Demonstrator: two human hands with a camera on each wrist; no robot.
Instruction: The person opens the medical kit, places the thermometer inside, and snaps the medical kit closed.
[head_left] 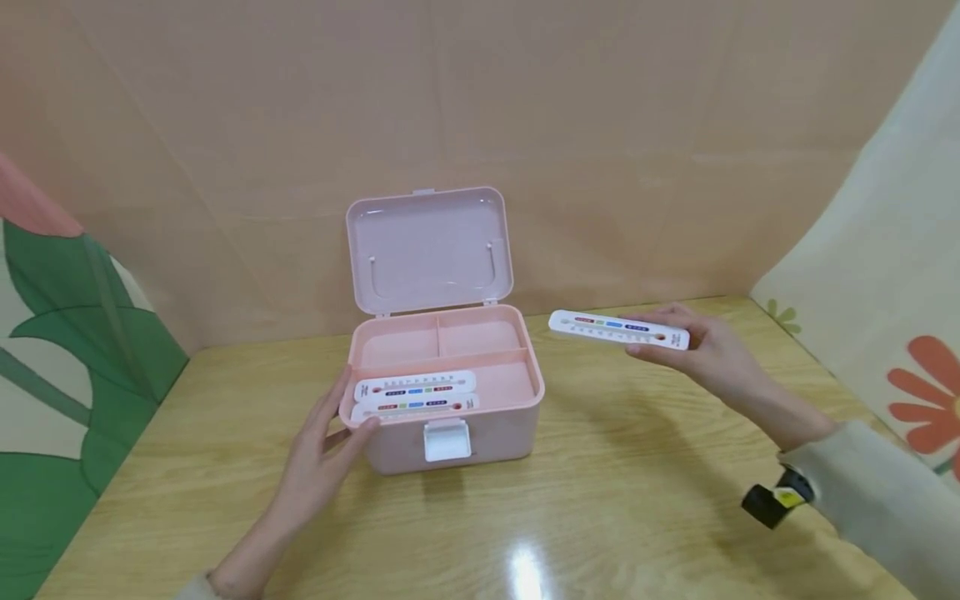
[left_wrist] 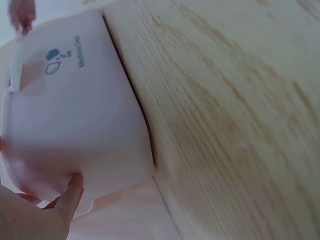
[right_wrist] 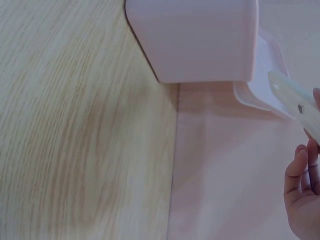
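Note:
A pink medicine box stands on the table with its lid up. My left hand rests against the box's left front corner, thumb at the front rim and fingers along the side. The left wrist view has this hand touching the outer wall. Inside the front compartment lie two flat white thermometers, side by side. Right of the box, my right hand pinches another white thermometer by its right end, above the table. Its plain back shows in the right wrist view.
A white latch hangs on the box front. Dividers split off two rear compartments. The wood-grain table meets a beige backdrop behind, with flower-print cloth on the right. A black strap is on the right wrist.

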